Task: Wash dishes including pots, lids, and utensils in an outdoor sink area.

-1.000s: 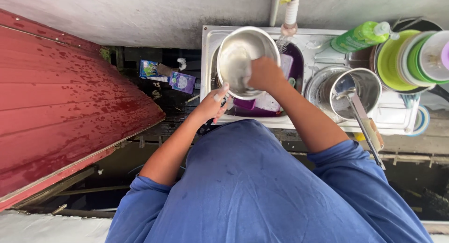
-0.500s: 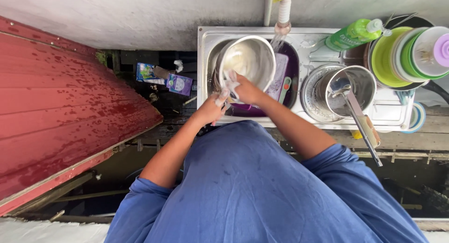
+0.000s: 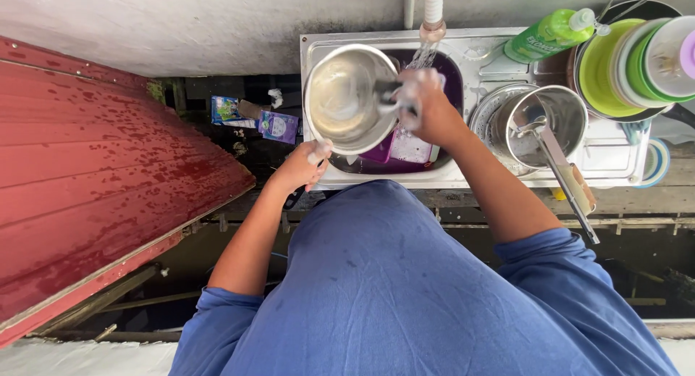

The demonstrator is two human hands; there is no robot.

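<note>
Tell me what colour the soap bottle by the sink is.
The soap bottle is bright green with a white pump top, seen in the head view.

Over the sink [image 3: 463,179], below the tap [image 3: 433,14]: a steel pot [image 3: 346,97] tilted, left hand [image 3: 298,167] at its near rim, right hand [image 3: 427,104] at its far-right edge, just under the running water. Beneath the right hand, in the basin, a cutting board [image 3: 411,145]. Right of the right hand, on the drainboard, a second pot [image 3: 554,122] with a knife [image 3: 561,174] resting across it. Farther right, stacked plates [image 3: 637,64]; behind them, a dish-soap bottle [image 3: 546,35]. Left of the left hand, beyond the sink, small packets [image 3: 257,119] on the ground.
</note>
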